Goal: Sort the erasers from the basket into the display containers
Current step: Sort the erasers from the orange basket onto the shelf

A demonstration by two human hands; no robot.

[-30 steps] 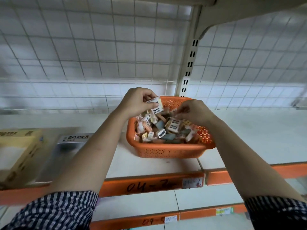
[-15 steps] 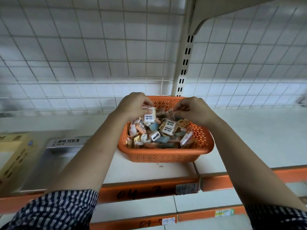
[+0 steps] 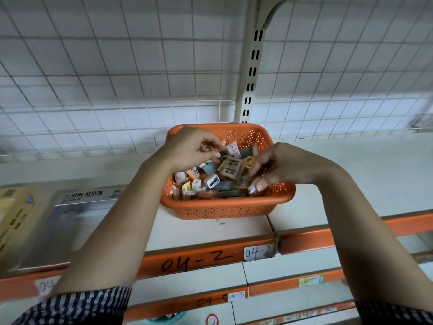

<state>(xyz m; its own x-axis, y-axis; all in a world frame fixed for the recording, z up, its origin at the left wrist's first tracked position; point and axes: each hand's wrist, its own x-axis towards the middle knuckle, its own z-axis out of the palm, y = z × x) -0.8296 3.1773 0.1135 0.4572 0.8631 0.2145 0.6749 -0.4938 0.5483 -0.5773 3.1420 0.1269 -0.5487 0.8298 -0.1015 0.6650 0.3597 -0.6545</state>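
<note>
An orange perforated basket [image 3: 225, 208] stands on the shelf, filled with several small wrapped erasers [image 3: 230, 168] in tan, white and grey. My left hand [image 3: 189, 148] hovers over the basket's back left part, its fingertips pinching a small wrapped eraser [image 3: 225, 150]. My right hand [image 3: 283, 165] reaches in over the right rim with its fingers curled down among the erasers, thumb low by the front right corner, and seems to hold a small wrapped piece there. To the left stand two display containers, a grey box with a Korean label [image 3: 84, 197] and a tan box [image 3: 14, 219].
The shelf has an orange front edge marked 04-2 [image 3: 196, 261]. A white wire grid [image 3: 117, 66] backs it, with a slotted upright post [image 3: 250, 73] behind the basket. Lower shelves with orange edges [image 3: 210, 301] lie below. Bare shelf surface [image 3: 363, 174] extends to the right.
My left hand no longer shows the white labelled eraser and now pinches a smaller piece. My right hand has dropped toward the basket's front right corner. The view has closed in.
</note>
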